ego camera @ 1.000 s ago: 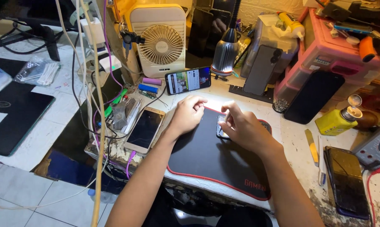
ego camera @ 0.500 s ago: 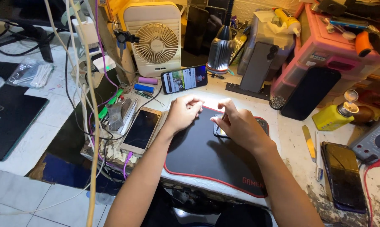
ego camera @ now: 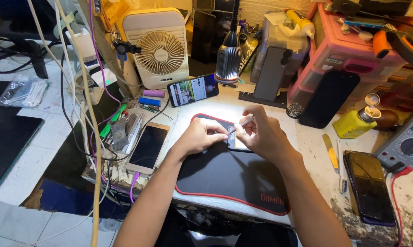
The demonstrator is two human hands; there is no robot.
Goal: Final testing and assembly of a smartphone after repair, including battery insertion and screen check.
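Note:
A small phone (ego camera: 234, 142) lies on a black mat with a red edge (ego camera: 234, 178) under the lamp's light. My left hand (ego camera: 198, 136) rests on the mat and pinches the phone's left side. My right hand (ego camera: 261, 132) grips a thin silver tool (ego camera: 243, 123), its tip pointing down at the phone's upper end. Most of the phone is hidden under my fingers.
A gold phone (ego camera: 148, 147) lies left of the mat, a lit phone (ego camera: 192, 89) leans behind it. A white fan (ego camera: 158, 48), a gooseneck lamp (ego camera: 228, 57), pink drawers (ego camera: 348, 55), a yellow bottle (ego camera: 358, 121), a dark phone (ego camera: 370, 185) and a multimeter (ego camera: 407, 146) surround the desk.
My hands have drawn closer together over the phone. My right hand now has the thin tool raised with its tip at the phone; the view has shifted slightly.

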